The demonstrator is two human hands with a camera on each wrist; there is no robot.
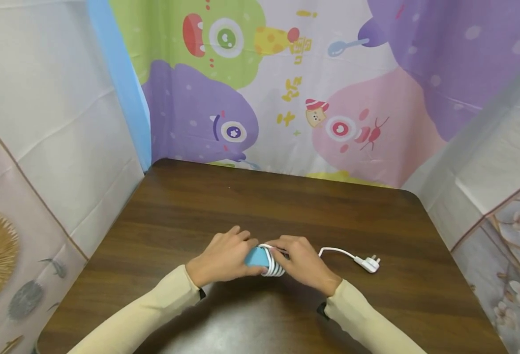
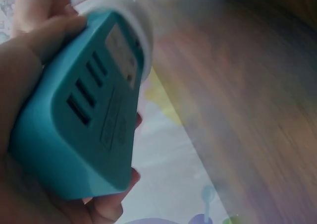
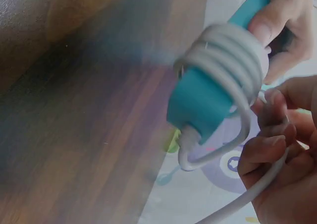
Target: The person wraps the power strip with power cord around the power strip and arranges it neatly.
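A teal power strip point(image 1: 255, 257) is in my left hand point(image 1: 224, 256), above the table. Its face with several USB slots point(image 2: 80, 101) and a socket shows in the left wrist view, with that hand's fingers curled round its body. White cord point(image 3: 224, 60) winds in several loops about the strip's other end, where the cord leaves the body. My right hand point(image 1: 303, 261) is beside those loops, its curled fingers gripping a length of the cord. Past the right hand the free cord runs out to a white plug point(image 1: 369, 264), prongs pointing away.
The brown wooden table point(image 1: 189, 206) has a far edge against a curtain point(image 1: 282, 147) printed with cartoon monsters. Pale fabric panels point(image 1: 65, 98) hang at both sides.
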